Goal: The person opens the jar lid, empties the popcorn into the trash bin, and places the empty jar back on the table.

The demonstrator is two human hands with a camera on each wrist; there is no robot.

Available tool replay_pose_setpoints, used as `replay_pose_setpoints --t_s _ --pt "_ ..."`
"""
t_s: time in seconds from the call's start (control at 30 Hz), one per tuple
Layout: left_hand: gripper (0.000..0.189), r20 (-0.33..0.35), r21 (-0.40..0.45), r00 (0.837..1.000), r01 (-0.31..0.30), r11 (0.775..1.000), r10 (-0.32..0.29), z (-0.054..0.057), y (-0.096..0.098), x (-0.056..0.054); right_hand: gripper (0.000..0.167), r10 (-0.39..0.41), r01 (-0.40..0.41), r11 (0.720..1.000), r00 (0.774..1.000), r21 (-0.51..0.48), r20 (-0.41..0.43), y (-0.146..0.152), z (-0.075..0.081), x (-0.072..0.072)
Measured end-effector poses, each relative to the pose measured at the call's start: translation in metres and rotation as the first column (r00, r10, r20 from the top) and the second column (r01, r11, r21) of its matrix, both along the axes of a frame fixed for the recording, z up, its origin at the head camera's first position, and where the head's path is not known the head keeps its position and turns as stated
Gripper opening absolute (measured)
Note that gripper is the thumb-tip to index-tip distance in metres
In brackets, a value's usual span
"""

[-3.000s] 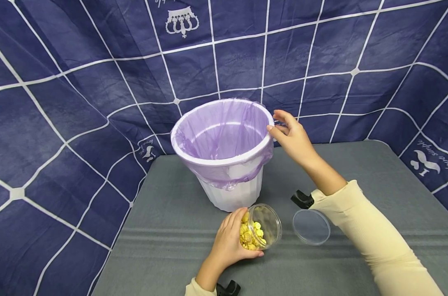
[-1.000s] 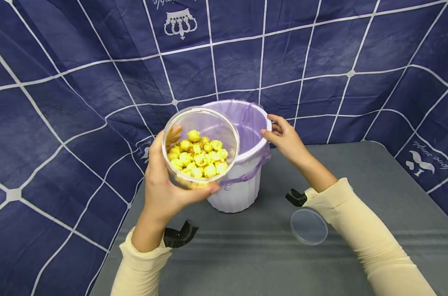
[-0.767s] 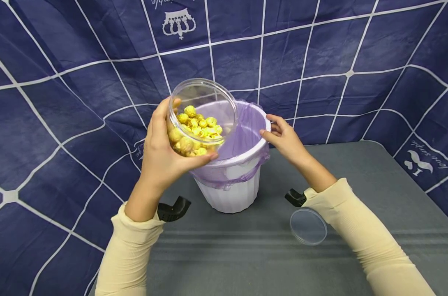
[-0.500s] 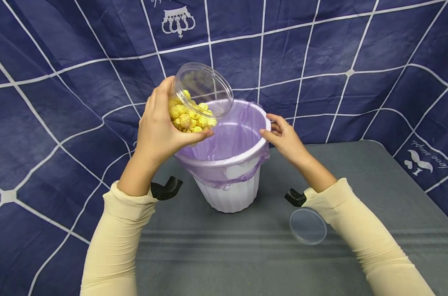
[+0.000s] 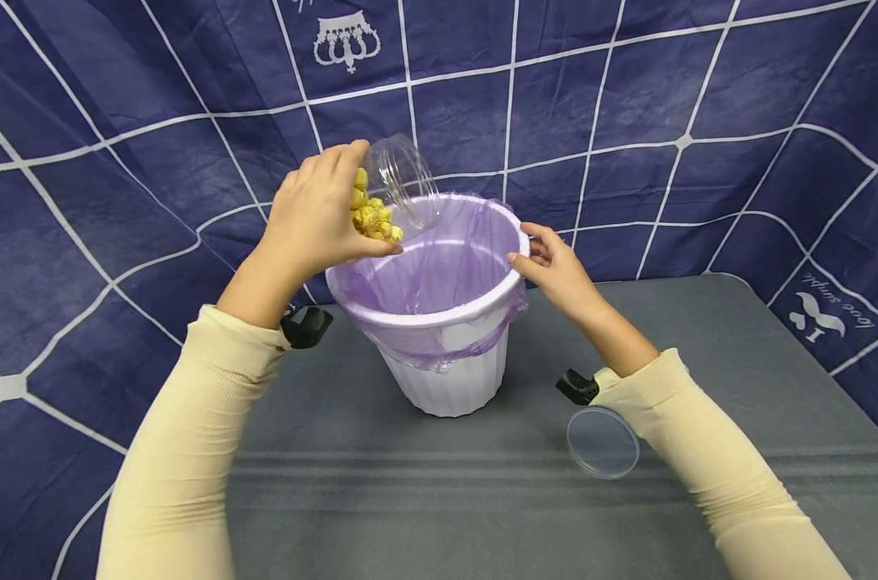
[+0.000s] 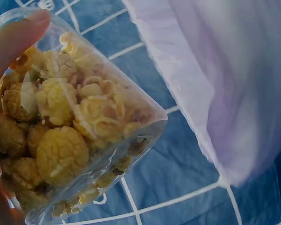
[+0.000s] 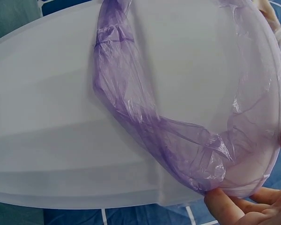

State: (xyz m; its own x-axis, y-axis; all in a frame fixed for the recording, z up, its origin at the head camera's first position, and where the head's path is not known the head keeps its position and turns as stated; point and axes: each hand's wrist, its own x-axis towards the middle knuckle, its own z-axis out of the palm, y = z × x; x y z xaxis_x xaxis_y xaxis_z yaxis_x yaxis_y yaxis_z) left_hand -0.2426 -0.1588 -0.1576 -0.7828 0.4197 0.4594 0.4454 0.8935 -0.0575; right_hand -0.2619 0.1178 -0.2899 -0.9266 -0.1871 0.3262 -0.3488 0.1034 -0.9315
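Note:
My left hand (image 5: 316, 205) grips a clear plastic jar (image 5: 406, 179) of yellow popcorn (image 5: 372, 216). The jar lies tilted on its side over the left part of a white trash can (image 5: 446, 379), mouth to the right. In the left wrist view, popcorn (image 6: 61, 150) fills much of the jar near its base. A thin purple bag (image 5: 439, 282) lines the can and folds down over the rim. At the can's right side, my right hand (image 5: 558, 274) holds the rim; the right wrist view shows fingers (image 7: 225, 206) against the bag there.
A round clear lid (image 5: 602, 443) lies on the grey table (image 5: 424, 499), right of the can and near the right sleeve (image 5: 707, 451). Behind and to the sides hangs a dark blue cloth (image 5: 569, 97) with white lines.
The left hand has lifted the jar from beside the can's base to above its opening and tipped its mouth rightward. The right hand stays at the rim; the lid still lies on the table.

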Motion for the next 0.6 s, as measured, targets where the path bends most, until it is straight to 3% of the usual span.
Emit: replay_pose_setpoints --t_s 0.2,0.47,0.6 --pt "0.109 -0.013 -0.215 1.0 0.016 0.976 -0.019 0.004 0.001 -0.009 0.057 0.006 -0.006 1.0 1.0 -0.004 0.005 0.0 0.0 0.0" --pt "0.105 -0.085 -0.401 0.994 0.035 0.915 -0.075 0.001 0.005 -0.013 0.057 0.006 -0.006 1.0 1.0 -0.002 -0.001 0.0 -0.001 0.0" --pt "0.101 -0.143 -0.481 0.979 0.058 0.875 -0.144 -0.001 0.006 -0.013 0.058 0.004 -0.004 1.0 1.0 0.0 0.0 0.0 0.0 0.0"
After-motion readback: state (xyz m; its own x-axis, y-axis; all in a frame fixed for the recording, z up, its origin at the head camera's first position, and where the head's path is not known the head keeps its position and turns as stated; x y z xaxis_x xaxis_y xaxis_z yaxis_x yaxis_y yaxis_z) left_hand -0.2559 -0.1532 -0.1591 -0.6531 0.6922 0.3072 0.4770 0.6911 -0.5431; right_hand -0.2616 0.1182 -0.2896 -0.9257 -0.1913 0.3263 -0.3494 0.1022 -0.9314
